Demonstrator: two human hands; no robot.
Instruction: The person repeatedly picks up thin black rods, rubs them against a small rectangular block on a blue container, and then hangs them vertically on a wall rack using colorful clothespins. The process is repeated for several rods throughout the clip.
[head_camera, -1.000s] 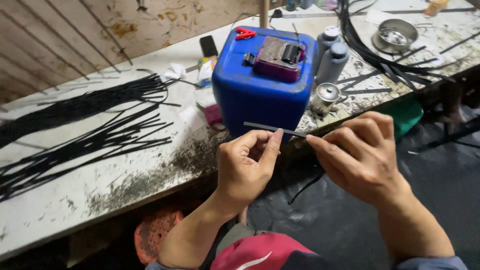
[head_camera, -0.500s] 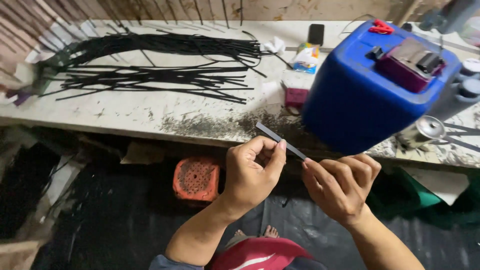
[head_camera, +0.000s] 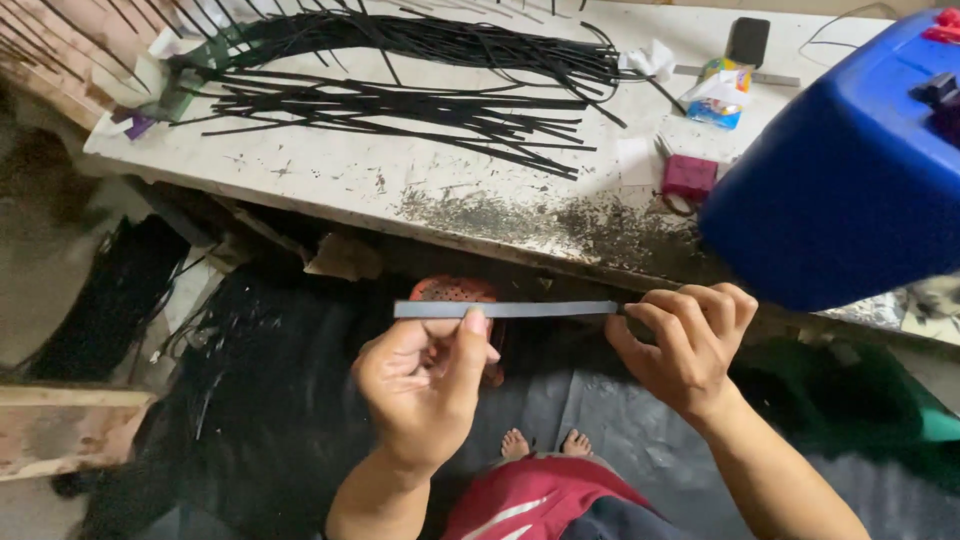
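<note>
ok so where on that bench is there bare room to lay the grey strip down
Free: the white bench between the black strips and its front edge. Gritty: the dark debris patch. Crowded: by the maroon box and blue container. Left hand and right hand pinch the grey strip.

Single head view, steeply downward, close over hands (head_camera: 560, 360), worktable (head_camera: 330, 175) edge ahead

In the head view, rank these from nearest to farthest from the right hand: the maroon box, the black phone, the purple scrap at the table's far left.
From the right hand:
1. Maroon box, on the table just above the hand.
2. Black phone, farther back near the table's rear edge.
3. Purple scrap, at the far left end.
</note>
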